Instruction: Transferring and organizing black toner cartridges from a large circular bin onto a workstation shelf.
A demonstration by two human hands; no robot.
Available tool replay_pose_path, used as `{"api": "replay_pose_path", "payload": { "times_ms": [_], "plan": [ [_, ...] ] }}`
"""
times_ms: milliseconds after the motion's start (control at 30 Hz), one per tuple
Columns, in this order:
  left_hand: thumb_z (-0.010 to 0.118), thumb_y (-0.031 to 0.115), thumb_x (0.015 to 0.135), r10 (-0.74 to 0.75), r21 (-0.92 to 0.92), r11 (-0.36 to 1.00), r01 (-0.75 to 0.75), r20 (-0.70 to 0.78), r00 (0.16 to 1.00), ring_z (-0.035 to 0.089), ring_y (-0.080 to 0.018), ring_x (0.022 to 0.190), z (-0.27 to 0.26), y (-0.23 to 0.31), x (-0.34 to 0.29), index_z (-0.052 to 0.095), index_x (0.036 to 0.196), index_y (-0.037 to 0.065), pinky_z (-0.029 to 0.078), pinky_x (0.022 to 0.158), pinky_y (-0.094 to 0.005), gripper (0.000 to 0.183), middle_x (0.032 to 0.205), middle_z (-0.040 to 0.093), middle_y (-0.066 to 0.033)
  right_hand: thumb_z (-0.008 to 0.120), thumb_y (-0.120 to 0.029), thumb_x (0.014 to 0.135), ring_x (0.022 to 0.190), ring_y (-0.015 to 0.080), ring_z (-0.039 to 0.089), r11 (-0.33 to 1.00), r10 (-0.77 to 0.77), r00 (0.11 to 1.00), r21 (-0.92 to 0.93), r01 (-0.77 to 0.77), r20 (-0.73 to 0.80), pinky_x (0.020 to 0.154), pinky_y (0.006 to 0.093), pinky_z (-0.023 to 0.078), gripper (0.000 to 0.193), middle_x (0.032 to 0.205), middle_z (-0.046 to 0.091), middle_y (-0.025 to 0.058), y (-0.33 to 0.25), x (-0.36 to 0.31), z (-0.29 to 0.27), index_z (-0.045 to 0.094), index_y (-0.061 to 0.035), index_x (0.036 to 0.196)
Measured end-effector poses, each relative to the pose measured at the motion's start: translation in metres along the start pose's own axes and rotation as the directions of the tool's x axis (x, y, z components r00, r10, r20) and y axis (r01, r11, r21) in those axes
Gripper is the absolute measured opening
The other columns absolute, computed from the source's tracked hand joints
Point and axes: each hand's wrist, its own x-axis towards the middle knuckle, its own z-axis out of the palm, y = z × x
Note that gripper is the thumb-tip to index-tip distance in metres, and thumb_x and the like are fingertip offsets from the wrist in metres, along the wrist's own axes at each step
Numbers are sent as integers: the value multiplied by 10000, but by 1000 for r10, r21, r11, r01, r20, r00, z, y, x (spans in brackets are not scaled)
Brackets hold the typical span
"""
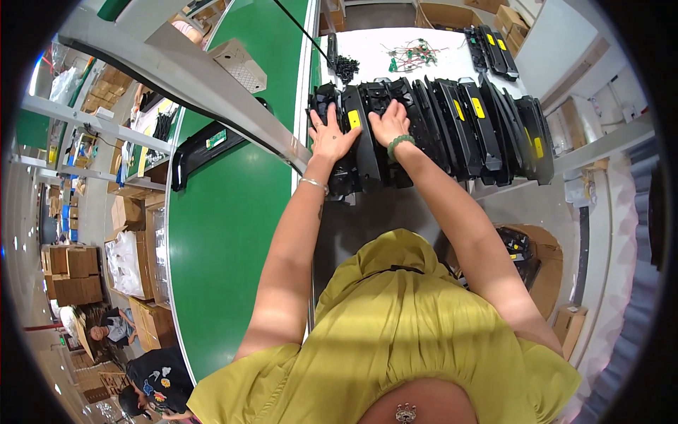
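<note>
Long black plastic housings [462, 134] stand on edge, packed side by side in a row along the near side of a white table [367, 44]. Several carry yellow labels. My left hand [330, 140] lies with fingers spread over the housings at the row's left end. Just right of it, my right hand [387, 127] rests on neighbouring housings, its fingers apart and holding nothing. Between my hands is a black housing with a yellow label [354, 119]. What lies under my palms is hidden.
Behind the row are small black parts [346, 68] and red wires with green boards [411, 55]. More housings [492, 51] lie at the far right. A green belt [226, 261] runs at left, bearing another housing [205, 150], below a metal frame [212, 92]. A carton [551, 258] stands lower right.
</note>
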Motion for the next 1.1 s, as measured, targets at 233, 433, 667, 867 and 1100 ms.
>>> {"api": "replay_pose_path", "payload": {
  "times_ms": [233,433,667,867,1100],
  "plan": [
    [509,488,793,105,69,992,-106,21,994,129,-486,1274,9,11,-9,215,1378,248,266,962,-586,698,1441,-9,-209,528,-289,797,1277,372,188,985,-132,989,-122,123,-62,1017,474,230,673,1399,170,206,12,-12,10,229,18,1317],
    [588,572,702,21,-21,1000,-23,-58,998,33,-481,1291,11,6,-19,115,1398,232,154,981,-620,908,1440,-42,-211,567,-214,765,1207,387,303,886,-463,849,-137,443,-253,982,458,283,583,1306,311,225,17,-37,-7,342,24,1248],
    [763,482,523,198,84,975,-207,108,974,20,-488,1289,-9,7,-37,94,1399,232,220,976,-593,1131,1441,-82,-195,534,-56,799,790,161,551,838,-330,926,396,376,-181,715,259,457,377,1156,468,109,63,-130,-68,461,-35,1168],
    [763,490,548,389,429,830,-356,13,921,109,-471,1278,-7,37,-41,201,1364,114,197,1026,-490,1059,1400,97,-285,515,-68,782,681,207,581,902,211,951,420,-101,-224,651,290,474,248,913,613,103,218,-234,-84,560,-31,1023],
    [676,73,720,839,-269,541,-797,239,489,536,-241,1021,42,166,-146,518,1117,7,409,879,-339,432,1086,570,-126,543,-142,735,828,268,621,605,788,573,456,-653,-225,741,345,488,201,857,641,126,370,-360,-74,591,-71,916]
  ]
}}
